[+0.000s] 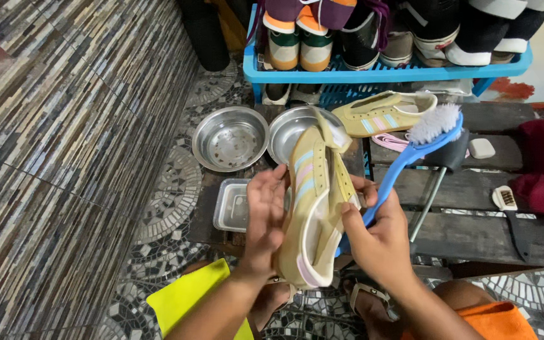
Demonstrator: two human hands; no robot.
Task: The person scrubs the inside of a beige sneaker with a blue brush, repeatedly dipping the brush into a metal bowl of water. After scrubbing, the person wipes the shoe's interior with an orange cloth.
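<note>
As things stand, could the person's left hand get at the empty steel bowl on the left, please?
Probably not at once: the left hand is holding the yellow shoe. The path to the steel bowl looks open, though, with only the clear plastic container lying low between them.

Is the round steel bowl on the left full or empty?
Empty: the round steel bowl shows its bare shiny bottom, with only a few specks or droplets and no standing water visible.

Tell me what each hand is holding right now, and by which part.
Left hand holds the yellow shoe along its side. Right hand grips the blue brush by its handle and touches the shoe's other side.
</note>
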